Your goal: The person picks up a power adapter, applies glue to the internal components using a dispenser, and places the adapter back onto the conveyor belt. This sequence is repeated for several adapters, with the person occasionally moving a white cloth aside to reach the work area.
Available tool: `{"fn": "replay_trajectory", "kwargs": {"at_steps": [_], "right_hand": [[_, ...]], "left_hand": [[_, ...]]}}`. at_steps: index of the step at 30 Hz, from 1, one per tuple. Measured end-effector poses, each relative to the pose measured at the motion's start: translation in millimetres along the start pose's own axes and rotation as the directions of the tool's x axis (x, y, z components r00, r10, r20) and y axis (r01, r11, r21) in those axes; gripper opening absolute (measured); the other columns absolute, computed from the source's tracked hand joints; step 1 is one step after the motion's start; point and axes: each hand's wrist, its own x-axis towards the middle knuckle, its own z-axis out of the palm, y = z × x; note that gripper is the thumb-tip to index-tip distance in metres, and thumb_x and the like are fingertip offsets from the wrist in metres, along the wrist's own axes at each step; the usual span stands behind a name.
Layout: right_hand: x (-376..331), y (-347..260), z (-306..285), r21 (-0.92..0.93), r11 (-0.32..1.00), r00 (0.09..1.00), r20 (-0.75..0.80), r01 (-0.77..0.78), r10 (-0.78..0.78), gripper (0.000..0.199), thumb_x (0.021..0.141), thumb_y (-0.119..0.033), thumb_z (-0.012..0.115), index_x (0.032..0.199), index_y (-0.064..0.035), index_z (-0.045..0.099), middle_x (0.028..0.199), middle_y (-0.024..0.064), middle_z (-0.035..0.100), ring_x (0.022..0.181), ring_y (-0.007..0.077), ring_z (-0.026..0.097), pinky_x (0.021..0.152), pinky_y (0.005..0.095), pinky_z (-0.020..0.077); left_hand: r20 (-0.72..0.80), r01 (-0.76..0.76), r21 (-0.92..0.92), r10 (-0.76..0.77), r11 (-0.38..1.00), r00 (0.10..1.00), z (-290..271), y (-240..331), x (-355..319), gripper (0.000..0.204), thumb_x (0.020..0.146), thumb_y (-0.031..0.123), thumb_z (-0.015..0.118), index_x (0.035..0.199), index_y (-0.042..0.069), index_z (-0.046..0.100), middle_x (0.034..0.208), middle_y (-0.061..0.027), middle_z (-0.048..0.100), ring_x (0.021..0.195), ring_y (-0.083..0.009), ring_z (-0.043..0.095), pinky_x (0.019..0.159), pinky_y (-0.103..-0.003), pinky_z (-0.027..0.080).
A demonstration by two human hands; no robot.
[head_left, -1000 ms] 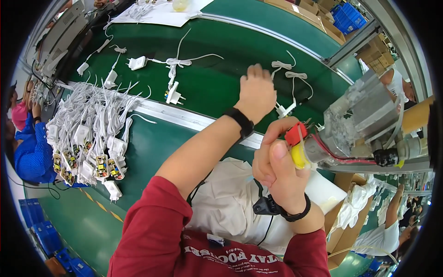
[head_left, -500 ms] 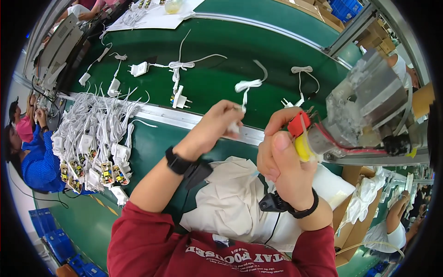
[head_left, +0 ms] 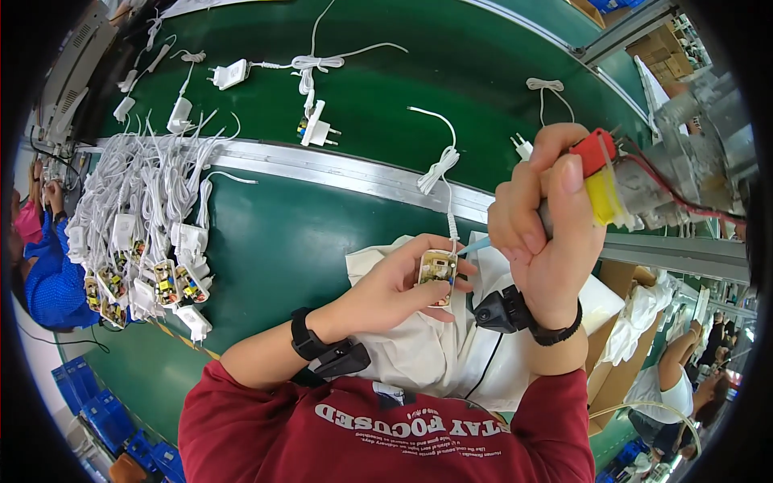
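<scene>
My left hand [head_left: 394, 294] is closed around an opened white power adapter [head_left: 437, 275], its circuit board facing up. A white cable [head_left: 452, 221] runs from the adapter's far end to a tied bundle lying over the metal rail. My right hand [head_left: 551, 217] grips what looks like a glue gun, with a red switch [head_left: 594, 151], a yellow band [head_left: 604, 198] and clear residue on its metal body. Its thin blue nozzle [head_left: 475, 246] points at the cable end of the board; I cannot tell whether it touches.
At left lies a heap of white cables [head_left: 161, 185] with opened adapters. Beyond the metal rail [head_left: 322, 173], several adapters [head_left: 318, 129] are spaced along the green belt. White cloth [head_left: 394, 354] lies before me. A cardboard box [head_left: 616, 322] stands at right; a person in blue [head_left: 56, 278] sits at left.
My left hand has brought the adapter from the rail toward me, board now showing. My right hand and the glue gun have shifted slightly right, and the view has moved.
</scene>
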Motion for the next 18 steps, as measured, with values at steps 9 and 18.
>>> {"fn": "replay_trajectory", "kwargs": {"at_steps": [9,18], "right_hand": [[-4.8,7.2,-5.6,0.146,0.989,0.996,0.089,-0.027,0.014,0.024,0.094,-0.023,0.058,0.097,-0.004,0.042,0.058,-0.0024,0.043,0.046,0.0038,0.036,0.043,0.0214,0.0277],[-3.5,4.1,-4.7,-0.021,1.0,0.996,0.088,-0.013,0.015,0.029,0.097,-0.03,0.051,0.103,-0.0035,0.042,0.054,-0.0031,0.04,0.043,0.0041,0.033,0.041,0.0216,0.0251]], "left_hand": [[0.019,-0.031,-0.052,0.032,0.998,0.999,-3.9,-7.6,-0.5,0.045,0.093,0.0,0.049,0.135,0.006,0.034,0.129,-0.0122,0.052,0.118,-0.0225,0.055,0.084,-0.036,0.058],[0.01,-0.011,-0.059,0.011,0.998,1.0,-2.8,-5.2,-0.5,0.043,0.093,-0.002,0.048,0.133,0.006,0.035,0.126,-0.0115,0.052,0.115,-0.0187,0.056,0.084,-0.034,0.058]]}}
